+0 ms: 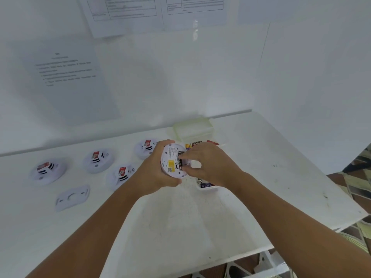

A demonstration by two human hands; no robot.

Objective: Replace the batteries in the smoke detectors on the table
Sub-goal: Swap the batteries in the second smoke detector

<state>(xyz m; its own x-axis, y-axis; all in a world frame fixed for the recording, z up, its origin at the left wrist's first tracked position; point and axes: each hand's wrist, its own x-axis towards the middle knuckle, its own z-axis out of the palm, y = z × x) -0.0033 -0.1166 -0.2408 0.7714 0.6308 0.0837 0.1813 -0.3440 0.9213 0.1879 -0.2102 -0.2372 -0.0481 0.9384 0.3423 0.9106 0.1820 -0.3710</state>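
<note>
My left hand (pixel 154 173) grips a round white smoke detector (pixel 170 160), held above the table with its back towards me. A yellow label and an open dark battery bay show on that back. My right hand (pixel 206 163) has its fingertips curled into the bay; whether they pinch a battery is hidden. Several more white detectors with red tags lie on the table: one far left (pixel 47 170), one further right (pixel 98 159), one in front (pixel 120 175) and one behind my left hand (pixel 145 148). Loose batteries (pixel 193 144) lie behind my right hand.
A detached white mounting plate (pixel 72 197) lies at the front left. A pale translucent box (pixel 193 128) stands at the back by the wall. A white tray (pixel 206 186) with batteries sits under my right wrist. The table edge (pixel 200 263) runs along the front right.
</note>
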